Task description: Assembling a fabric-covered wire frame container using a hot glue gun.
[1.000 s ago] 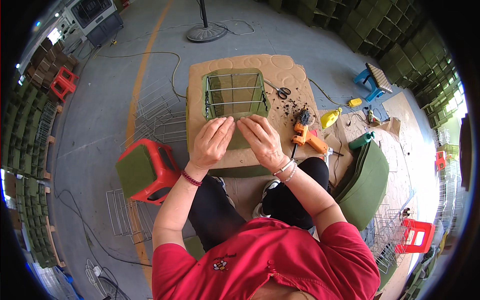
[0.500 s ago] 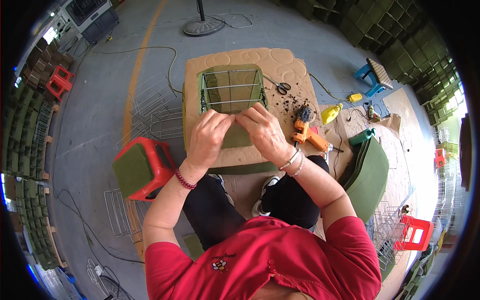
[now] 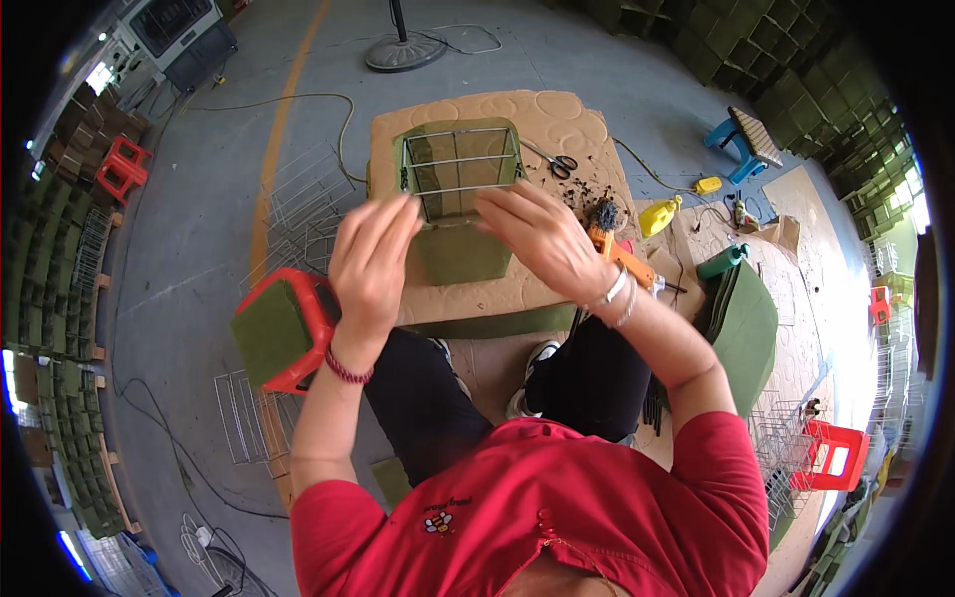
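On a brown cardboard-topped surface (image 3: 398, 308) lies a wire frame (image 3: 468, 159) with green fabric (image 3: 468, 267) under and around it. My left hand (image 3: 373, 264) hovers at the frame's near left corner, fingers stretched out and slightly blurred. Toward the near right corner is my right hand (image 3: 537, 239), its fingers stretched out as well. The two hands are apart, and nothing can be made out in either. Both thumbs are mostly hidden. Dark clips or ties (image 3: 405, 179) sit along the frame's left side.
Scissors (image 3: 561, 165), scattered black bits and an orange hand tool (image 3: 635, 264) lie to the right. Beyond them are a yellow bottle (image 3: 659, 216), a green bottle (image 3: 723, 261) and stacked green sheets (image 3: 744, 333). A red stool (image 3: 316, 318) with green sheets stands left, near loose wire frames (image 3: 298, 224).
My hands were pinched together over the frame's near edge. They have moved apart, left hand leftward and right hand slightly rightward, and the fingers have straightened.
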Demonstrator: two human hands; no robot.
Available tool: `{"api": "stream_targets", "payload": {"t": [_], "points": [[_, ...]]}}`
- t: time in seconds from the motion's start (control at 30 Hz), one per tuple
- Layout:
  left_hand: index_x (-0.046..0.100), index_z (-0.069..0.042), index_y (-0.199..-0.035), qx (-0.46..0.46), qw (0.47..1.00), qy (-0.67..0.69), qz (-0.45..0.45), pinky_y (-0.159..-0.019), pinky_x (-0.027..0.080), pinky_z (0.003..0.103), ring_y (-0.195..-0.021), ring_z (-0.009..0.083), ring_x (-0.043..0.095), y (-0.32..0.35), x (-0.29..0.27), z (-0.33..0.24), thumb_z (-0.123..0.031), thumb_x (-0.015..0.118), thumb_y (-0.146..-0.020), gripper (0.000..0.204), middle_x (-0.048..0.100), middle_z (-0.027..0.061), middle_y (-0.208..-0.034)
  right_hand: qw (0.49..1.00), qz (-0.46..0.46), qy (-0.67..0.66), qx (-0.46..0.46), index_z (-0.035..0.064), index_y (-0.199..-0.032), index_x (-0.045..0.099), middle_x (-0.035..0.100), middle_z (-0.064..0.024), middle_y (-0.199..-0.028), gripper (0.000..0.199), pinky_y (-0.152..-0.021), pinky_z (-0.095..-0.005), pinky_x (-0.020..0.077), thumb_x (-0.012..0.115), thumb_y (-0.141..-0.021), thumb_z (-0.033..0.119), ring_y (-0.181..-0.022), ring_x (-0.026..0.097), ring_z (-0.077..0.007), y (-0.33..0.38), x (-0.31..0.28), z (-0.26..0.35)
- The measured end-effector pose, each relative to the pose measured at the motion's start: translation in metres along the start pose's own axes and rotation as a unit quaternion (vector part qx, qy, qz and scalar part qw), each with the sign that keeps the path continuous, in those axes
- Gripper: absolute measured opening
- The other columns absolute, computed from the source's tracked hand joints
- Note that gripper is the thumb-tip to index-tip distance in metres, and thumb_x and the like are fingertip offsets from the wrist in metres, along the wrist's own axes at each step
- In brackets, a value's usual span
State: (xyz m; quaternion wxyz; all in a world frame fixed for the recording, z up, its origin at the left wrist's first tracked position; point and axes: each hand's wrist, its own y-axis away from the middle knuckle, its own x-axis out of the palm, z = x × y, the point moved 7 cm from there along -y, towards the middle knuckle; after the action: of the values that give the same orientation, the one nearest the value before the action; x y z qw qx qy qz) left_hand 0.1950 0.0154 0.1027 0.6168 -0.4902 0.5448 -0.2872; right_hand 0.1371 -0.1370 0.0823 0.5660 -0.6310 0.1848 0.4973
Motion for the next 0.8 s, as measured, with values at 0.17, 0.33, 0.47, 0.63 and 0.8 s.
{"api": "stream_targets", "payload": {"t": [0.17, 0.33, 0.47, 0.63, 0.8], "points": [[0.072, 0.001, -0.104, 0.034, 0.996, 0.006, 0.082, -0.081, 0.057, 0.036, -0.097, 0.0273, 0.066, 0.055, 0.016, -0.011, 0.006, 0.076, -0.07, 0.035, 0.07, 0.0108, -0.107, 0.992, -0.123, 0.003, 0.005, -0.007, -0.12, 0.058, 0.061, -0.0189, -0.12, 0.043, -0.096, -0.04, 0.0501, 0.062, -0.08, 0.008, -0.115, 0.057, -0.0329, 0.035, 0.014, 0.015], [0.07, 0.0, -0.108, 0.029, 0.994, -0.014, 0.102, -0.081, 0.056, 0.036, -0.096, 0.0267, 0.065, 0.054, 0.037, 0.006, 0.005, 0.075, -0.071, 0.038, 0.07, 0.0095, -0.106, 0.993, -0.105, 0.033, 0.029, -0.0075, -0.123, 0.055, 0.059, -0.0183, -0.12, 0.05, -0.099, -0.0412, 0.0494, 0.059, -0.075, 0.006, -0.113, 0.058, -0.0339, 0.024, 0.032, 0.011], [0.07, -0.001, -0.108, 0.035, 0.99, 0.013, 0.136, -0.075, 0.054, 0.035, -0.087, 0.0245, 0.064, 0.044, 0.042, 0.011, 0.003, 0.074, -0.073, 0.035, 0.068, 0.0082, -0.094, 0.992, -0.114, 0.046, 0.03, -0.0076, -0.122, 0.056, 0.061, -0.0175, -0.115, 0.048, -0.097, -0.0409, 0.0501, 0.058, -0.076, 0.006, -0.109, 0.059, -0.0329, 0.023, 0.038, 0.011], [0.065, 0.001, -0.114, 0.035, 0.957, 0.05, 0.284, -0.071, 0.052, 0.037, -0.078, 0.0267, 0.062, 0.021, 0.05, 0.013, 0.003, 0.071, -0.077, 0.038, 0.065, 0.0104, -0.085, 0.998, -0.052, 0.011, 0.037, -0.0072, -0.116, 0.057, 0.064, -0.0174, -0.105, 0.042, -0.086, -0.0375, 0.0524, 0.059, -0.076, 0.005, -0.1, 0.061, -0.0316, 0.016, 0.038, 0.001], [0.063, 0.002, -0.117, 0.028, 0.929, 0.059, 0.365, -0.073, 0.053, 0.038, -0.086, 0.0292, 0.064, 0.007, 0.055, 0.016, 0.002, 0.07, -0.078, 0.04, 0.067, 0.0133, -0.089, 0.99, 0.089, -0.042, 0.097, -0.0071, -0.114, 0.058, 0.064, -0.0184, -0.105, 0.039, -0.086, -0.0364, 0.0528, 0.058, -0.078, 0.005, -0.103, 0.061, -0.0336, 0.003, 0.04, -0.008]]}}
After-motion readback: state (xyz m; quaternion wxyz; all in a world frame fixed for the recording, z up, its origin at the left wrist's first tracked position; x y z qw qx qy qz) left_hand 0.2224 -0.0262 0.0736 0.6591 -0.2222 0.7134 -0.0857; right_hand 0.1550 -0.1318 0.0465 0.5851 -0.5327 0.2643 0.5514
